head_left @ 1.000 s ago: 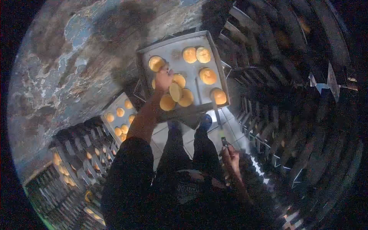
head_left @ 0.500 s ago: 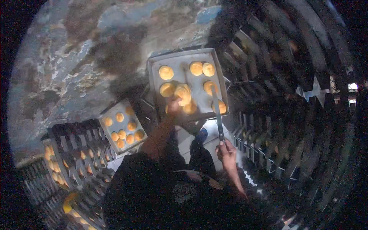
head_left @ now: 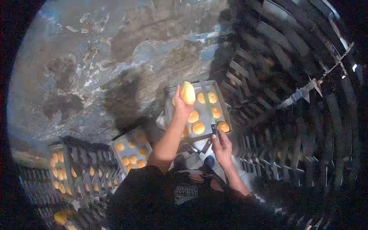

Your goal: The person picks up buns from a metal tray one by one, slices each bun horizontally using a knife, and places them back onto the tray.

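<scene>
My left hand [head_left: 184,108] grips a bread bun [head_left: 188,93], raised above the left part of a metal baking tray [head_left: 168,130]. The bun is turned on its side, showing a paler face. In my right hand [head_left: 222,145] is a long knife [head_left: 208,103] with a dark handle; its blade points away from me over the tray. Several round golden buns [head_left: 198,127] rest on the tray, and one more bun [head_left: 222,127] lies at its near right corner, close to my right hand. My left hand hides part of the tray's left side.
A second tray [head_left: 122,147] with several buns stands lower left. Further left, a rack [head_left: 69,168] holds more buns. Dark slatted racks [head_left: 268,153] line the right side. Behind the tray rises a wall [head_left: 115,57] with peeling paint. Tiled floor [head_left: 188,157] shows by my feet.
My left hand has lifted the bun up from over the tray and turned it. My right hand has moved slightly left, swinging the knife toward the tray's middle. The view has shifted.
</scene>
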Demonstrator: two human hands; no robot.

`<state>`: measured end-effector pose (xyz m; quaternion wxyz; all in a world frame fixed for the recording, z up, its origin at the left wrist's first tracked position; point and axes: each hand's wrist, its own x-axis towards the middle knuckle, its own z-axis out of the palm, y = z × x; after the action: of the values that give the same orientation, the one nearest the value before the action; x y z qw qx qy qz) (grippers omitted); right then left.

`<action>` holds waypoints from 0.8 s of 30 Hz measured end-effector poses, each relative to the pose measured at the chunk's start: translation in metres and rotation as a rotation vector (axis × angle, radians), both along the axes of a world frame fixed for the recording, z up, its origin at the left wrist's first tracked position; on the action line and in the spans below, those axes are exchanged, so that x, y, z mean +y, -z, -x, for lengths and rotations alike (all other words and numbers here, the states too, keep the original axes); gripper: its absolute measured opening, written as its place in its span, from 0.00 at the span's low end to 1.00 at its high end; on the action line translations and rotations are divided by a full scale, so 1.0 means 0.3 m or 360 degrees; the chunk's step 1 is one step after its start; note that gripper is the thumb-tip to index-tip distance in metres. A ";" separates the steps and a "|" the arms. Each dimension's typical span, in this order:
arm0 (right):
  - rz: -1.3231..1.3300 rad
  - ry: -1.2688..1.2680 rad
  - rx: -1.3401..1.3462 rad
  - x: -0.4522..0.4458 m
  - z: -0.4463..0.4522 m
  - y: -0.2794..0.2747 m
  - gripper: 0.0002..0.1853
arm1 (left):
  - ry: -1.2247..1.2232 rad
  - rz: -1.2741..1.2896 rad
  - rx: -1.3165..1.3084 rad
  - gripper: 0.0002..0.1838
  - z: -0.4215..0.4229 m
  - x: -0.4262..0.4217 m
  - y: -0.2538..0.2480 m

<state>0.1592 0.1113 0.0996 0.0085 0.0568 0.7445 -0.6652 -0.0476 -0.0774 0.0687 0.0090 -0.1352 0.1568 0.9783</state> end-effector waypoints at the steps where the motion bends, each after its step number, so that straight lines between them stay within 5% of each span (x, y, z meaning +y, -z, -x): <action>1: -0.0087 0.0007 0.0059 -0.007 -0.005 -0.005 0.22 | 0.0000 -0.0002 0.0048 0.16 -0.009 0.000 -0.030; 10: -0.0335 -0.0010 0.0193 -0.035 -0.073 -0.133 0.26 | -0.0068 0.0138 -0.0222 0.17 -0.042 0.072 -0.182; 24: -0.0574 0.0095 0.0252 0.008 -0.037 -0.211 0.24 | 0.0137 0.0181 -0.0086 0.18 -0.078 0.186 -0.124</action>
<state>0.1701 0.1136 0.1629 -0.0801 0.0272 0.8479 -0.5234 -0.0243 -0.0216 0.1060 0.0476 -0.1551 0.2175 0.9625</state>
